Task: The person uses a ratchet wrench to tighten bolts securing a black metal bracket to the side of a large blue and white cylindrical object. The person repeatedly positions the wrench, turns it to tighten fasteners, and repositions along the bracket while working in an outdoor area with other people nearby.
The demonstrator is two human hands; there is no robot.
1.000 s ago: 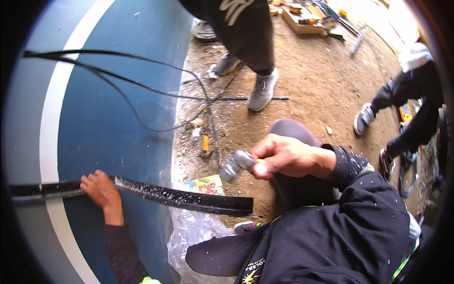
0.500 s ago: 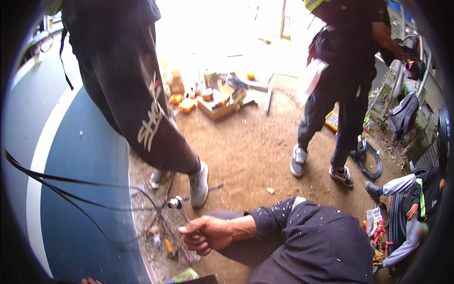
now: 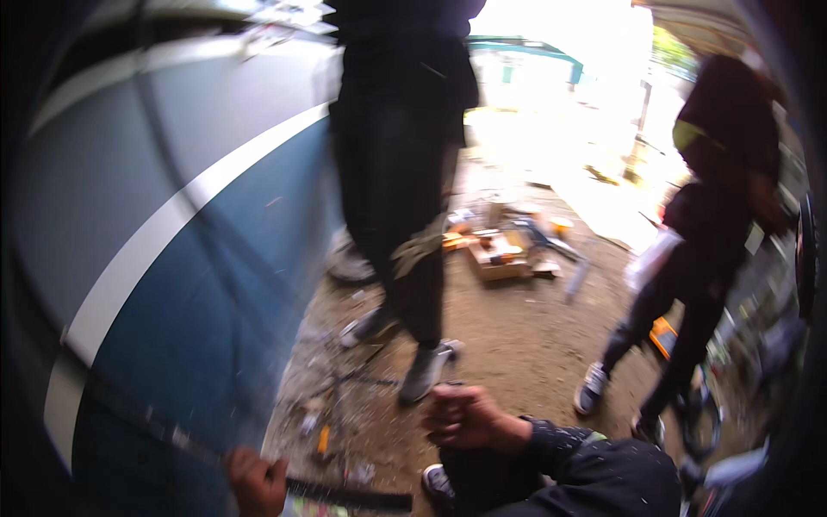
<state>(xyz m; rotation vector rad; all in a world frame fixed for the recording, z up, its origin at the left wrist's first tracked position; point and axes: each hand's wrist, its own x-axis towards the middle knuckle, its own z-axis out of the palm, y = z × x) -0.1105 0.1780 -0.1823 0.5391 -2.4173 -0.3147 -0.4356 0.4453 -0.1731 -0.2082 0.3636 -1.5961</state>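
Observation:
My left hand is at the bottom edge, closed on a long black strip that lies along the blue panel with a white stripe. The strip runs left across the panel and ends to the right of the hand. My right hand is curled into a fist above my dark-trousered knee. Nothing shows clearly inside it. The picture is blurred by motion.
A person in dark clothes stands close in front, grey shoe on the dirt ground. Another person stands at the right. A cardboard box of tools sits behind. Cables and an orange-handled tool lie by the panel.
The view swung up and has come partly back down, so my left hand on the strip shows again. The grey piece seen in my right hand a second ago no longer shows.

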